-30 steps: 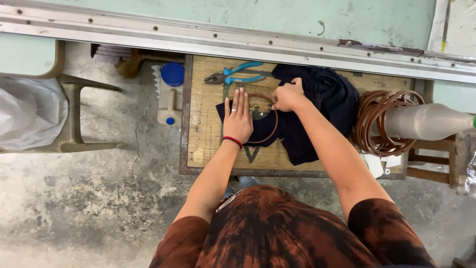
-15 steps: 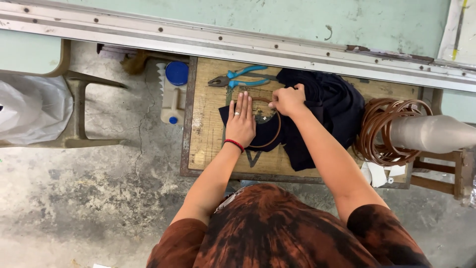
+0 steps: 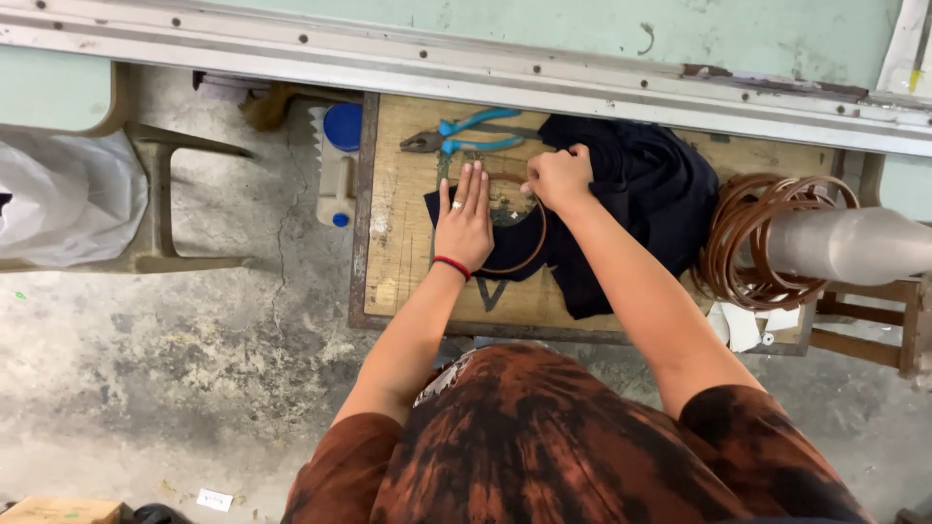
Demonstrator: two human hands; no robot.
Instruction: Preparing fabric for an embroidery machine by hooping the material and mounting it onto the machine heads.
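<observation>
Down on the wooden board (image 3: 408, 243), from the head camera, I've got my left hand (image 3: 464, 221) lying flat, fingers together and stretched out, pressing on the left side of a brown wire ring (image 3: 519, 260) that sits on the dark cloth (image 3: 641, 194). My right hand (image 3: 557, 179) is bunched at the far edge of that ring, fingers curled and pinched together on what looks like the wire; I can't tell exactly how much is in the pinch. The ring lies mid-board, half over the cloth, just near of the blue-handled pliers (image 3: 464, 136). Over on the right, a thick coil of the same brown wire (image 3: 748, 243) hangs round a grey cylinder (image 3: 854, 245). Off the board to the left, a white bottle with a blue cap (image 3: 335, 155) lies on the concrete floor (image 3: 194, 369). To do this well, I reckon: keep the flat palm firm so the loop doesn't spring, and work the pinch in small, even moves.
</observation>
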